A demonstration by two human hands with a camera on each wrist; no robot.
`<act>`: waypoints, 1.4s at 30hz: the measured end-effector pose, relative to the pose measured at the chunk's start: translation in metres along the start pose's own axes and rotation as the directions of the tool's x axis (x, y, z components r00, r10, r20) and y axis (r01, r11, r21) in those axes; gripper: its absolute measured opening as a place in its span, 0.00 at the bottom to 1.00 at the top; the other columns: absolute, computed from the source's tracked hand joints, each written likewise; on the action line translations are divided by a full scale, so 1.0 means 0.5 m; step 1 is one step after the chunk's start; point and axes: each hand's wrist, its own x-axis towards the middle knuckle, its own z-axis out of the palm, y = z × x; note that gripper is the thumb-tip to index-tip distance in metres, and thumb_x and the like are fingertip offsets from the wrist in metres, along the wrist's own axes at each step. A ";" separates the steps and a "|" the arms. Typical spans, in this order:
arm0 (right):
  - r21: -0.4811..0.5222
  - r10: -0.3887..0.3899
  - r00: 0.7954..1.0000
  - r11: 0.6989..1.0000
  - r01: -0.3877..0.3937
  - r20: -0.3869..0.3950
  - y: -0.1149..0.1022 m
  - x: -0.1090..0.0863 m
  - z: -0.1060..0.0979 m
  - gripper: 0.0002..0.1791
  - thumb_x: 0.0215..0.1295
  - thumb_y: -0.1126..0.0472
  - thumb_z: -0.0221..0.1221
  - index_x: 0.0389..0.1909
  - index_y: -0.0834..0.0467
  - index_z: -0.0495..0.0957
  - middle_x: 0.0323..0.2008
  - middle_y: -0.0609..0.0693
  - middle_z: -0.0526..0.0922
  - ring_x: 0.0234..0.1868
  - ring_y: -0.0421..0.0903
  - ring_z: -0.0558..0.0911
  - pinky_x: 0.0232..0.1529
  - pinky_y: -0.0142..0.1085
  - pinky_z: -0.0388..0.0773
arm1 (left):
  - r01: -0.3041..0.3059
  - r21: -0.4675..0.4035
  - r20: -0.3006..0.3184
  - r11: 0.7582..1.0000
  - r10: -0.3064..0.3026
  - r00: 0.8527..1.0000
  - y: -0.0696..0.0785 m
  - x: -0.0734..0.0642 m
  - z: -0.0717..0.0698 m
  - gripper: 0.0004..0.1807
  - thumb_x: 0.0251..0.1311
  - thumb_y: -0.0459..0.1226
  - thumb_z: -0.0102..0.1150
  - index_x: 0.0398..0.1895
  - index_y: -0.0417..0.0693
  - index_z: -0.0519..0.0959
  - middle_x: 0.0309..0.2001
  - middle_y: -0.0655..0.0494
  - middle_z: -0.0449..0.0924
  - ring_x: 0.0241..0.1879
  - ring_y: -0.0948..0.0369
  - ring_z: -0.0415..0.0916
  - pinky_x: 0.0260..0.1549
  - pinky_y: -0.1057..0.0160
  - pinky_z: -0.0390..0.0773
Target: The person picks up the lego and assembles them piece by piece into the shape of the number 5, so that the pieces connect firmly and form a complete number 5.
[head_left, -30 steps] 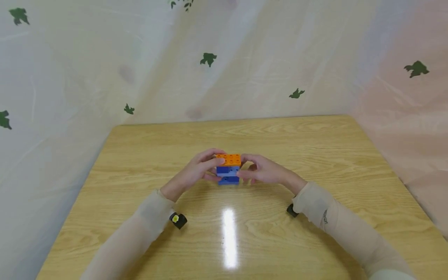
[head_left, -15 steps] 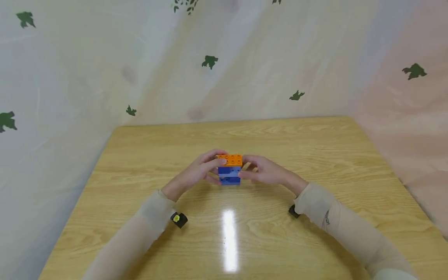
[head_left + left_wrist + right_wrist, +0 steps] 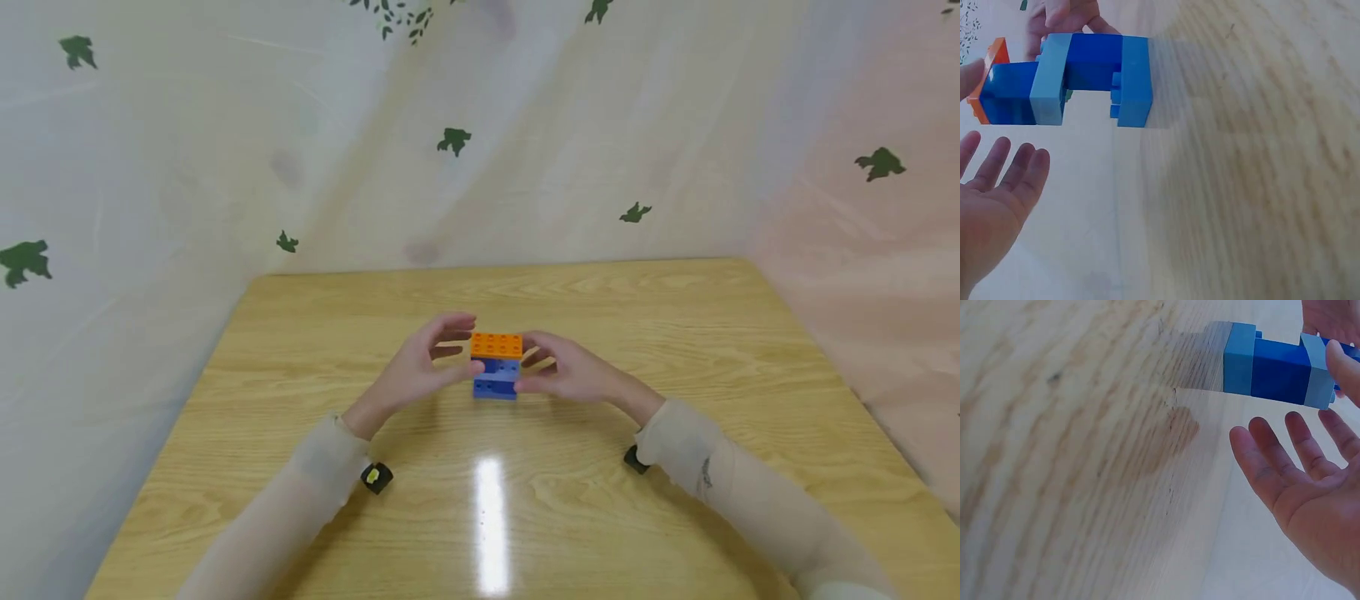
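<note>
A stack of toy building bricks (image 3: 497, 390) stands upright on the table between both hands. Its top is an orange studded brick (image 3: 497, 345); under it come a dark blue brick (image 3: 1013, 94), a light blue brick (image 3: 1049, 81), a second dark blue brick (image 3: 1094, 59) and a light blue base brick (image 3: 1135, 81). My left hand (image 3: 420, 368) is spread at the stack's left side, its thumb tip overlapping the front and its fingers apart from the bricks. On the right side my right hand (image 3: 576, 369) has loosely extended fingers, the thumb tip right at the stack's edge.
The wooden table (image 3: 315, 333) extends around the stack, with a bright light reflection in front. A pale cloth backdrop (image 3: 360, 167) with green leaf shapes hangs behind and beside it. Small black wrist devices (image 3: 377, 477) show below the sleeves.
My left hand has let go of the orange brick, its fingers spreading and drawing off to the left. My right thumb has slid lower along the stack. The head view has tilted up slightly.
</note>
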 end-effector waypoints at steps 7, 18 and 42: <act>0.000 0.020 1.000 1.000 -0.020 0.008 0.007 0.005 0.005 0.29 0.66 0.57 0.69 0.65 0.57 0.71 0.57 0.53 0.77 0.54 0.52 0.81 0.52 0.41 0.83 | -0.048 -0.050 0.026 0.998 0.049 0.998 -0.011 0.001 0.009 0.35 0.61 0.27 0.68 0.70 0.43 0.65 0.66 0.47 0.69 0.63 0.46 0.70 0.62 0.48 0.75; 0.020 -0.012 1.000 1.000 0.012 0.012 0.008 0.009 0.005 0.28 0.67 0.58 0.68 0.64 0.59 0.71 0.56 0.54 0.78 0.53 0.53 0.83 0.50 0.42 0.84 | -0.017 -0.101 0.014 0.995 0.019 1.000 -0.017 0.000 0.011 0.32 0.58 0.21 0.64 0.66 0.39 0.66 0.61 0.42 0.70 0.60 0.47 0.72 0.60 0.49 0.77; -0.020 0.004 1.000 1.000 -0.004 0.005 -0.035 0.007 -0.021 0.26 0.69 0.53 0.66 0.64 0.55 0.75 0.53 0.51 0.81 0.50 0.50 0.83 0.53 0.44 0.83 | -0.011 -0.101 -0.029 0.995 0.008 1.000 0.027 0.008 -0.004 0.27 0.62 0.27 0.66 0.64 0.39 0.70 0.54 0.44 0.78 0.51 0.48 0.80 0.53 0.50 0.82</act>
